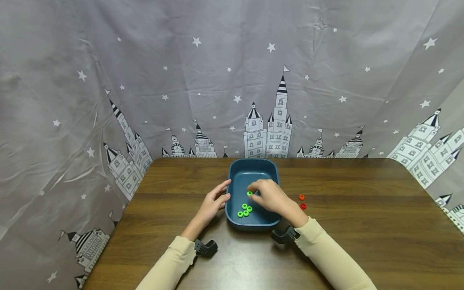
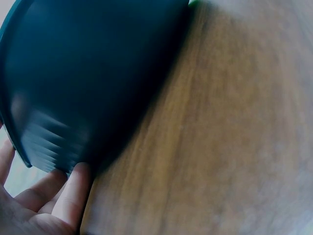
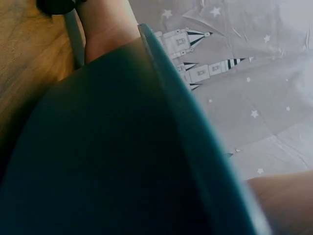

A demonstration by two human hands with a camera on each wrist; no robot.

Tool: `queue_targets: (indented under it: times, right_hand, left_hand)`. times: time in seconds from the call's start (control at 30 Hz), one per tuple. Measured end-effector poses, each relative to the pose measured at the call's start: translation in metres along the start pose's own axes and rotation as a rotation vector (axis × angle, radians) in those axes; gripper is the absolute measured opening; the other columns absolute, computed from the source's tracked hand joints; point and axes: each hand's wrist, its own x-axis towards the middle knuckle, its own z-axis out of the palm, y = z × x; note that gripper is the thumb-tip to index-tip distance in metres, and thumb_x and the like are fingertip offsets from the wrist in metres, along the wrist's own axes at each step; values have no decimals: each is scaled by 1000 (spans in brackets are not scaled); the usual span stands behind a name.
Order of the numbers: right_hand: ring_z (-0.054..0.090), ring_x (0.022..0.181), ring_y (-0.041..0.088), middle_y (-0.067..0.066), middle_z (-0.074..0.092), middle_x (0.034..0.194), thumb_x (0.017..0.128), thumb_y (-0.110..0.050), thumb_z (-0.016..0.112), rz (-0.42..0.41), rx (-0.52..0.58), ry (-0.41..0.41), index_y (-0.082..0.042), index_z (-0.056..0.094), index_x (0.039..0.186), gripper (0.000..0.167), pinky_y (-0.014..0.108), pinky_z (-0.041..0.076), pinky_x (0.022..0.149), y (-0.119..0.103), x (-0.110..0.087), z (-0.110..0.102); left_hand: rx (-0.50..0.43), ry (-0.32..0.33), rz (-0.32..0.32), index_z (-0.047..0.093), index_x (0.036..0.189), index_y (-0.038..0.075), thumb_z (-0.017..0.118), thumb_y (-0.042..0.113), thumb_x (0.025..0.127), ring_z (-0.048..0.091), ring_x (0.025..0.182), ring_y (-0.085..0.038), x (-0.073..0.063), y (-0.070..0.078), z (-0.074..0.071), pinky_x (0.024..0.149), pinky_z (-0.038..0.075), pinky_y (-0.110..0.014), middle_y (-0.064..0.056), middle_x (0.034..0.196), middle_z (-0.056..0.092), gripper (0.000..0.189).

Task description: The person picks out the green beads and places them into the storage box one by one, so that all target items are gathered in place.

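My right hand [image 1: 270, 196] reaches into a dark blue tray [image 1: 252, 228] and pinches a green ring [image 1: 249, 193] between thumb and finger, over the tray's floor. Below it, several more green rings [image 1: 246, 213] lie grouped in the front left part of the tray. At the tray's left side is my left hand [image 1: 214, 202], its fingers extended and fingertips against the outer wall. The left wrist view shows those fingers [image 2: 73, 196] touching the ridged wall from outside. In the right wrist view, the tray wall [image 3: 107, 142] hides most of the right hand.
An orange-red ring [image 1: 301, 197] and a red ring [image 1: 303, 206] lie on the wooden table [image 1: 362, 209], just right of the tray. Behind the table hangs a grey curtain [image 1: 217, 80] printed with castles and stars. Each wrist wears a black camera mount [image 1: 206, 248].
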Motion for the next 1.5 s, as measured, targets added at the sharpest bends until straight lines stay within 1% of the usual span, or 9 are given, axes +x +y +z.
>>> queue_targets:
  times: [0.2, 0.4, 0.6, 0.9, 1.07, 1.27, 1.33, 1.4, 1.5]
  right_hand:
    - [70, 87, 18, 6, 77, 97, 90, -12, 75, 3, -3, -33, -3, 77, 107, 19, 32, 58, 76, -2, 1, 4]
    - [71, 90, 19, 7, 78, 100, 91, -12, 74, 19, -10, -67, -3, 77, 108, 20, 36, 59, 79, -1, 2, 9]
    - [72, 92, 21, 9, 78, 100, 90, -9, 74, 24, -27, -92, -2, 77, 107, 19, 40, 60, 81, -1, 3, 13]
    - [73, 91, 22, 8, 78, 96, 87, -7, 75, 24, -62, -104, -3, 78, 104, 18, 40, 60, 79, -1, 3, 15]
    - [72, 89, 22, 8, 77, 94, 86, -4, 74, 34, -79, -124, -3, 78, 104, 18, 41, 60, 78, 0, 3, 16]
    - [72, 92, 23, 9, 78, 98, 86, -2, 73, 60, -74, -159, -3, 78, 104, 19, 43, 60, 81, -2, 2, 16]
    - [73, 93, 23, 9, 78, 99, 87, -2, 72, 66, -74, -166, -3, 78, 104, 19, 43, 60, 82, -2, 2, 16]
    - [73, 93, 23, 9, 78, 99, 86, -1, 72, 60, -80, -166, -4, 79, 103, 19, 43, 60, 81, -3, 2, 16]
    - [73, 91, 23, 8, 78, 96, 83, 2, 71, 49, -89, -159, -5, 79, 100, 20, 42, 60, 78, -2, 2, 16]
  left_hand:
    - [-3, -25, 11, 41, 156, 10, 52, 12, 104, 59, 127, -38, 0, -1, -1, 97, 59, -41, -29, 152, 46, 53]
    - [-5, -36, 6, 40, 157, 11, 52, 13, 105, 59, 127, -37, 0, 0, -2, 96, 59, -38, -29, 153, 45, 53]
    - [-10, -33, -2, 41, 156, 13, 53, 12, 104, 58, 128, -38, 0, 0, -2, 97, 58, -40, -27, 153, 45, 53]
    - [-3, -21, 15, 41, 156, 9, 52, 11, 104, 55, 132, -42, 0, 0, -2, 98, 58, -42, -29, 154, 44, 53]
    - [10, -18, 11, 41, 156, 9, 52, 12, 105, 54, 133, -43, 0, 0, -1, 100, 57, -44, -30, 154, 44, 53]
    - [2, -12, -2, 43, 156, 13, 53, 12, 104, 55, 133, -42, -2, 2, 0, 101, 56, -46, -27, 154, 45, 52]
    - [9, -16, 20, 43, 155, 13, 53, 14, 104, 58, 130, -37, -2, 1, -1, 99, 58, -43, -29, 153, 45, 52]
    - [14, -15, 40, 43, 155, 12, 54, 15, 104, 60, 128, -35, -2, 0, -1, 97, 59, -42, -31, 152, 45, 52]
    - [20, -11, 46, 44, 155, 12, 54, 15, 104, 60, 127, -34, -1, 0, -1, 96, 59, -40, -31, 151, 46, 52]
